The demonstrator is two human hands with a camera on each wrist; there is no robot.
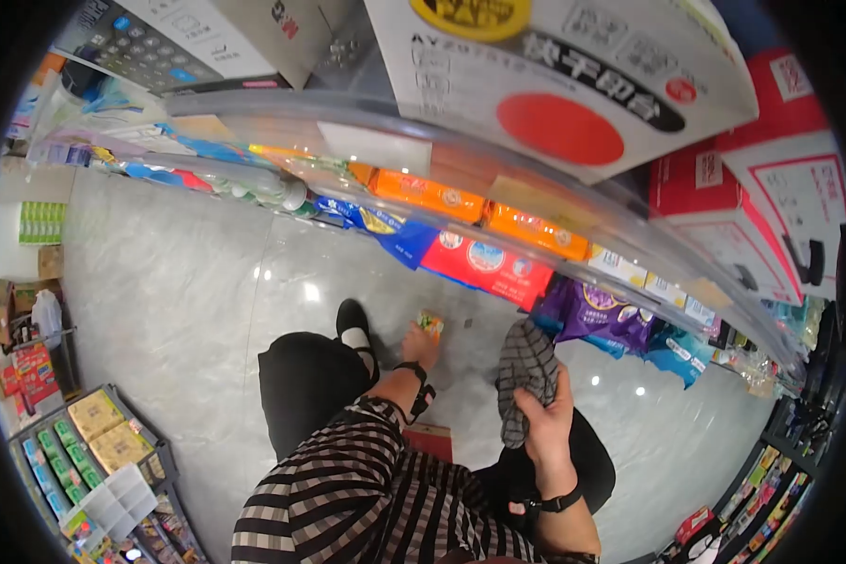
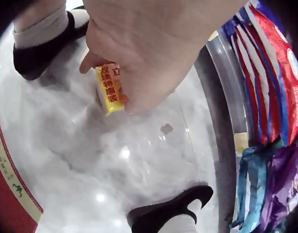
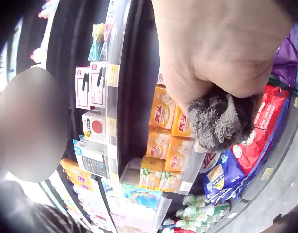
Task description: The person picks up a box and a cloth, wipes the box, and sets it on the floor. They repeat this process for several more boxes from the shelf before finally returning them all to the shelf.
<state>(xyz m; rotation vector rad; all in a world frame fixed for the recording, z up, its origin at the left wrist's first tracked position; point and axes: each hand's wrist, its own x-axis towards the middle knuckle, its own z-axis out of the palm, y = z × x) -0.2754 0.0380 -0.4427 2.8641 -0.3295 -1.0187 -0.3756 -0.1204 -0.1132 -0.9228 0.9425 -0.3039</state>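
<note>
My left hand (image 1: 423,350) is low over the grey floor. It grips a small yellow soap pack (image 2: 109,88) with red lettering, whose far end is covered by the hand in the left wrist view. My right hand (image 1: 549,423) holds a grey checked cloth (image 1: 526,371) up beside the shelf, thumb laid over it. Seen from the right wrist, the bunched cloth (image 3: 221,121) has a fuzzy, looped surface and overlaps the shelf goods behind it.
A shelf holds orange soap boxes (image 3: 163,109), red bags (image 1: 491,266), purple bags (image 1: 606,315) and a stamp-pad box (image 1: 573,85). Black shoes (image 1: 353,324) stand on the floor. A red box (image 1: 430,440) lies between the legs. Another display rack (image 1: 85,451) is at lower left.
</note>
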